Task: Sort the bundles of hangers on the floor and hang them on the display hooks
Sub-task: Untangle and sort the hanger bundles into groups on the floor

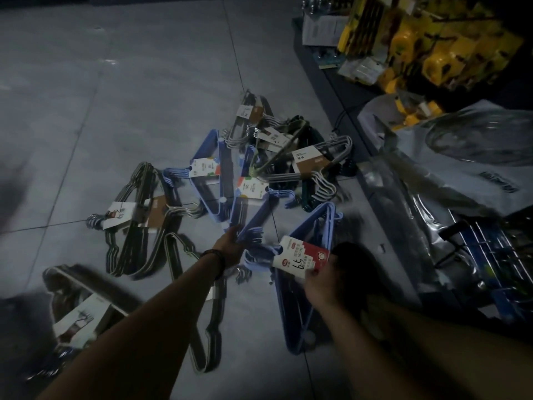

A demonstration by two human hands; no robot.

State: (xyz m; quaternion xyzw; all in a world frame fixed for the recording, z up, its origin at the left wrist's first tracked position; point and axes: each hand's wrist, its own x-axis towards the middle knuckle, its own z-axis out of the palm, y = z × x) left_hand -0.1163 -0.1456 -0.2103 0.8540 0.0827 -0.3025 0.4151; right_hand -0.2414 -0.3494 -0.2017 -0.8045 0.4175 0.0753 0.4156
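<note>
Several bundles of hangers lie scattered on the grey tiled floor (pixel 121 90). My left hand (pixel 230 245) grips the lower corner of a blue hanger bundle (pixel 251 209) that carries a white card label. My right hand (pixel 323 281) holds another blue bundle (pixel 305 284) at its red-and-white price label (pixel 302 255). Black-and-white striped bundles (pixel 135 223) lie to the left. Grey and dark green bundles (pixel 305 163) lie at the far side of the pile. One more labelled bundle (pixel 80 310) sits at the lower left.
A dark low shelf base (pixel 331 82) runs along the right, with yellow packaged goods (pixel 427 47) above it. Clear plastic bags (pixel 432 183) and a blue wire rack (pixel 496 269) lie at the right.
</note>
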